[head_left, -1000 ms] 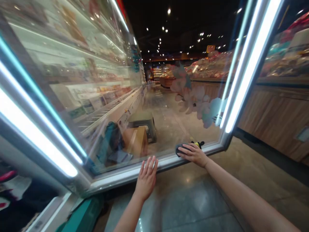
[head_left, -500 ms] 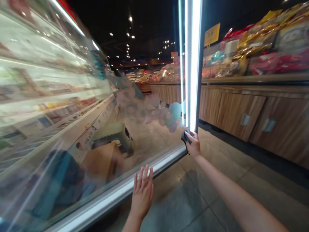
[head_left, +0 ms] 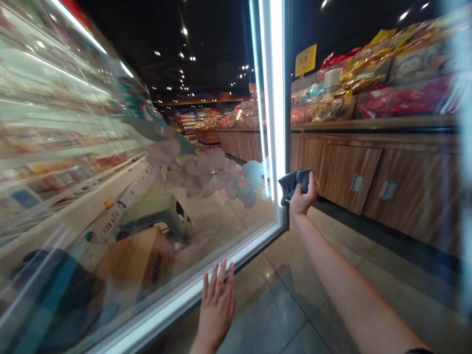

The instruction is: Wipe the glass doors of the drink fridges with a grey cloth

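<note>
A glass door with a pale frame (head_left: 236, 253) stands across the view, its upright edge lit by a bright white strip (head_left: 278, 98). My left hand (head_left: 217, 302) lies with its fingers spread against the lower frame rail and holds nothing. Near the door's lower right corner, my right hand (head_left: 304, 196) grips a dark cloth (head_left: 295, 184). The cloth's left side is at the upright frame edge. Pink and blue flower shapes (head_left: 217, 172) show on the glass.
Through the glass are lit shelves (head_left: 62, 132), a greenish stool (head_left: 155, 211) and a cardboard box (head_left: 136, 260). Wooden cabinets (head_left: 350, 172) with bagged goods (head_left: 398, 93) on top stand at the right. The floor is tiled (head_left: 265, 305).
My right hand has moved up and slightly right with the cloth, now off the corner, and more of the cloth shows. The view has shifted, so the door edge appears further left.
</note>
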The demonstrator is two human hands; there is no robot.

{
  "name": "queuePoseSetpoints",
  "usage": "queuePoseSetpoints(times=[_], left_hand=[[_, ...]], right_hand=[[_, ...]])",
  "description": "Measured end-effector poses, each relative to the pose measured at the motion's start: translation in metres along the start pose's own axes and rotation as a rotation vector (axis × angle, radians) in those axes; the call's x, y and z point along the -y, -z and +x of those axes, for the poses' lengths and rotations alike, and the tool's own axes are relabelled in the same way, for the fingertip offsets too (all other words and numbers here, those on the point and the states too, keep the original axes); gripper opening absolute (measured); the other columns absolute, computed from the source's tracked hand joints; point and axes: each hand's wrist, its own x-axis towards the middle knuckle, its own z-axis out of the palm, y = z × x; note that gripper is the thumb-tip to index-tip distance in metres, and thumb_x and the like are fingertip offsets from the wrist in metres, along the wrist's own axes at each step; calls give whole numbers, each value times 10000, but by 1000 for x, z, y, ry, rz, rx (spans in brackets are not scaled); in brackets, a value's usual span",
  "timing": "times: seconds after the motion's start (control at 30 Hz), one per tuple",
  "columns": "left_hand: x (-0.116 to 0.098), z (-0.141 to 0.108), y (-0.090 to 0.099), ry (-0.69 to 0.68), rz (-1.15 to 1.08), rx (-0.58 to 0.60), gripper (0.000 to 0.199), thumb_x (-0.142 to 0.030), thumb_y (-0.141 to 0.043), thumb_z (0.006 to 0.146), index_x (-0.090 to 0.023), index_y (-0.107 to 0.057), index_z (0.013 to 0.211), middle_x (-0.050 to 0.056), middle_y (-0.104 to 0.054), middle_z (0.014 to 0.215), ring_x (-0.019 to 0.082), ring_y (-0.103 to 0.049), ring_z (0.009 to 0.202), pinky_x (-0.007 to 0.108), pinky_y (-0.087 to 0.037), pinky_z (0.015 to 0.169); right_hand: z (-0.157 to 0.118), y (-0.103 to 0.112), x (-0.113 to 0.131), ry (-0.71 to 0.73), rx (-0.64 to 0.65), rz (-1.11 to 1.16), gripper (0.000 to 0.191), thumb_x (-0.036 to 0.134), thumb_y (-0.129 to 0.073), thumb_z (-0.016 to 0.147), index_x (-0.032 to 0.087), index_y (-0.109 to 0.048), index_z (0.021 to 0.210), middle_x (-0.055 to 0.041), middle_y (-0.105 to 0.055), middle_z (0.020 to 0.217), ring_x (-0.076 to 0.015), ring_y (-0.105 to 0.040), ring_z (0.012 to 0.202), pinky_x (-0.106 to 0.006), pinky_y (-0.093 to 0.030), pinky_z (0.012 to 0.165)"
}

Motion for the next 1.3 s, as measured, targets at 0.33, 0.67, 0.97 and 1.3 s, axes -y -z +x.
queuePoseSetpoints(times=[0.33, 0.67, 0.97, 1.3], left_hand=[[-14, 13, 4, -3, -22, -26, 729, -347, -514, 992, -230, -216, 1647, 79, -325, 1681, 246, -168, 1594, 444, -50, 1318], [-30, 70, -3, -106, -5, 7, 754, -318, -558, 949, -191, -265, 1632, 96, -306, 1687, 269, -125, 1600, 461, -43, 1314], [-34, 149, 1, -240, 60, 21, 813, -313, -601, 908, -193, -253, 1634, 93, -253, 1704, 284, -88, 1603, 485, -41, 1308], [-40, 270, -6, -374, 60, 21, 868, -297, -607, 892, -160, -196, 1644, 97, -237, 1707, 286, -117, 1599, 481, -83, 1312]], right_hand=[[-27, -12, -12, 40, 276, -55, 717, 508, -478, 974, 207, -315, 1604, -195, -432, 1546, -299, -389, 1472, -514, -358, 1191], [-11, -1, -7, -389, 393, 221, 475, 560, -460, 822, 200, -672, 1047, -60, -703, 893, -239, -641, 862, -367, -529, 778], [51, -36, 19, -485, 440, 361, 444, 644, -536, 761, 247, -616, 944, 15, -643, 788, -192, -607, 780, -291, -466, 704], [64, -39, 34, -497, 528, 445, 447, 642, -558, 773, 228, -656, 910, -7, -703, 783, -197, -640, 740, -301, -490, 677]])
